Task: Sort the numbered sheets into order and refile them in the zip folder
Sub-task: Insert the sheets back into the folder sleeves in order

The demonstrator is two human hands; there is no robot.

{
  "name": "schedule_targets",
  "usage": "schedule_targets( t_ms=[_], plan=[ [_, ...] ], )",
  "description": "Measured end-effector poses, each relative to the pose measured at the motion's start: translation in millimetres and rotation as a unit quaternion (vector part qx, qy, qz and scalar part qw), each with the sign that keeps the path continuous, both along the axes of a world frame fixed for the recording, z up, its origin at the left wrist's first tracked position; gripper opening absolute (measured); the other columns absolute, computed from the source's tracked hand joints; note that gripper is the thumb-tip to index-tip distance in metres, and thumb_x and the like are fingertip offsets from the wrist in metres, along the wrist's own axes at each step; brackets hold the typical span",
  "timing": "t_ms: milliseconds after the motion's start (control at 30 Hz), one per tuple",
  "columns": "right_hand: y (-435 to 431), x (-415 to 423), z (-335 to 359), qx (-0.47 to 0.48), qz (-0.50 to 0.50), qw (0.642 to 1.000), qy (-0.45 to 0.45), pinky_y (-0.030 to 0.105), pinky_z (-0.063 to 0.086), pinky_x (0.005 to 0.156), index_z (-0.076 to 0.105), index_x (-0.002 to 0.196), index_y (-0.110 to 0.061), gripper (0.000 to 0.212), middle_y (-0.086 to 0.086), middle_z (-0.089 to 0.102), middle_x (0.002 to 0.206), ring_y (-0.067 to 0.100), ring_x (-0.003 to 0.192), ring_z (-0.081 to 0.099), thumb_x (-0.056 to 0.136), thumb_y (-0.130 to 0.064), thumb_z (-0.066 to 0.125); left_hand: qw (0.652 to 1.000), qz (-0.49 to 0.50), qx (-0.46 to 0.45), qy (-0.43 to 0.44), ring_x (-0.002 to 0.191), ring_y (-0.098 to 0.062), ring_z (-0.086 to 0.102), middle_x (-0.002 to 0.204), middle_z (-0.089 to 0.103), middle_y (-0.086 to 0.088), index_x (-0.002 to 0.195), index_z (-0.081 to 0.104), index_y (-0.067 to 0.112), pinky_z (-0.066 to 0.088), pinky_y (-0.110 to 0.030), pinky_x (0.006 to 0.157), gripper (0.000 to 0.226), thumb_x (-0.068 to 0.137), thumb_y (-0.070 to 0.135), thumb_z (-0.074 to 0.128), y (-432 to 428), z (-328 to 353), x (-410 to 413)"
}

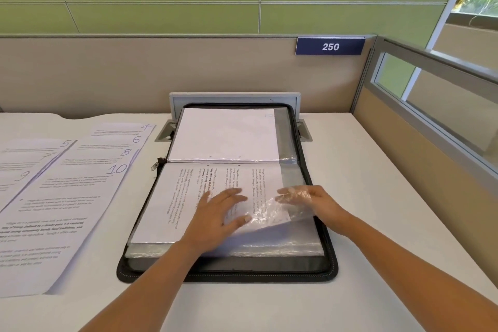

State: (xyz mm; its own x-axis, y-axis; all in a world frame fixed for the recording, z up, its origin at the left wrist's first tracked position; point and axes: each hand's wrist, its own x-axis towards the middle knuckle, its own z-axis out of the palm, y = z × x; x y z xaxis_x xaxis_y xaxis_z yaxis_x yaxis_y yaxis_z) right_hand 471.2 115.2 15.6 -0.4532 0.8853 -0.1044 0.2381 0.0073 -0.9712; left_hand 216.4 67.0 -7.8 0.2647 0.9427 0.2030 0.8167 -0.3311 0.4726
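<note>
On the white desk, centre: the black zip folder lies fully open, its far half reaching the beige partition. The zip pull hangs at the left end of the fold.

Far half: a white sheet sits in a clear pocket, blank side up, with a faint mark at its top right corner that is too pale to read.

Near half: a printed sheet lies turned sideways on a stack of clear pockets. The top clear sleeve is lifted and crumpled along its right part.

Left hand: palm down on the printed sheet, fingers straight and close together, thumb out at the sleeve's edge.

Right hand: fingers straight and side by side, slipped beneath the raised film and seen through it. Thumb position not discernible.

Left of the folder, apart from it: loose numbered sheets fanned in two overlapping columns. The nearer column reads 4, 6, 8, 10 and the outer one reads 5, 7, 9. All lie flat and face up.

On the partition, upper right: blue sign marked 250.
</note>
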Motion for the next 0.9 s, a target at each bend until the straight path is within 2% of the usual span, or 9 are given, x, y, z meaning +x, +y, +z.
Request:
schedule_targets(
  t_ms=[100,167,267,333,467,567,667,767,900],
  plan=[
    [-8,6,11,-0.074,-0.007,0.996,0.05,0.029,0.04,0.098,0.069,0.103,-0.018,0.046,0.011,0.073,0.096,0.017,0.106,0.064,0.102,-0.035,0.026,0.988,-0.102,0.1,0.059,0.118,0.0,0.047,0.132,0.051,0.018,0.127,0.053,0.029,0.025,-0.022,0.108,0.072,0.075,0.078,0.04,-1,11,9],
    [-12,4,16,-0.074,-0.054,0.991,0.092,0.029,0.046,0.092,0.07,0.095,-0.013,0.051,0.013,0.073,0.086,0.018,0.096,0.067,0.101,-0.038,0.026,0.972,-0.099,0.193,0.093,0.092,-0.006,0.063,0.11,0.067,0.013,0.113,0.059,0.027,0.046,-0.019,0.084,0.046,0.08,0.057,0.049,2,12,13],
    [-17,-3,16,0.127,-0.214,0.963,0.101,0.024,0.044,0.07,0.06,0.071,-0.008,0.039,0.005,0.059,0.061,0.01,0.063,0.056,0.093,-0.038,0.049,0.969,-0.072,0.229,0.058,0.064,-0.011,0.067,0.084,0.072,0.011,0.095,0.07,0.021,0.049,-0.017,0.056,0.028,0.084,0.037,0.049,10,20,12],
    [-20,-4,13,0.313,-0.248,0.917,0.003,0.018,0.035,0.058,0.049,0.063,-0.009,0.041,-0.002,0.046,0.055,0.007,0.055,0.04,0.091,-0.039,0.056,0.967,-0.028,0.248,0.054,0.058,-0.009,0.066,0.077,0.072,0.01,0.09,0.074,0.019,0.048,-0.015,0.052,0.032,0.084,0.037,0.047,13,29,13],
    [-29,-23,5,0.55,-0.032,0.81,-0.203,0.018,0.028,0.055,0.046,0.059,-0.017,0.032,-0.007,0.043,0.053,0.007,0.054,0.036,0.088,-0.032,0.049,0.965,0.038,0.26,0.02,0.05,-0.01,0.065,0.062,0.069,0.009,0.083,0.074,0.02,0.048,-0.018,0.047,0.034,0.079,0.038,0.046,19,50,21],
    [-22,-44,-5,0.572,0.103,0.767,-0.273,0.025,0.042,0.062,0.061,0.077,-0.016,0.021,-0.003,0.063,0.072,0.015,0.066,0.054,0.088,-0.03,0.049,0.966,0.063,0.251,0.021,0.05,-0.015,0.065,0.06,0.068,0.007,0.084,0.072,0.021,0.048,-0.021,0.048,0.034,0.077,0.039,0.045,26,60,28],
    [-3,-64,-4,0.554,0.155,0.715,-0.398,0.04,0.05,0.08,0.065,0.108,-0.021,0.03,0.001,0.065,0.115,0.023,0.105,0.059,0.085,-0.031,0.049,0.96,0.087,0.265,0.035,0.052,-0.021,0.064,0.061,0.069,0.004,0.088,0.074,0.021,0.049,-0.025,0.057,0.027,0.077,0.034,0.052,30,68,33],
    [11,-84,5,0.514,0.181,0.682,-0.489,0.059,0.018,0.11,0.05,0.134,-0.025,0.042,0.005,0.033,0.151,0.028,0.142,0.022,0.091,-0.024,0.05,0.944,0.088,0.313,0.051,0.078,-0.02,0.068,0.081,0.072,0.002,0.102,0.07,0.018,0.035,-0.029,0.087,0.035,0.081,0.032,0.046,31,68,32],
    [31,-100,11,0.501,0.133,0.66,-0.545,0.061,-0.011,0.109,0.027,0.147,-0.028,0.052,0.001,-0.007,0.159,0.025,0.145,-0.014,0.097,-0.024,0.04,0.938,0.104,0.327,0.046,0.127,-0.02,0.041,0.13,0.057,-0.006,0.125,0.05,0.02,0.028,-0.044,0.109,0.042,0.086,0.033,0.042,28,51,17]
  ],
)
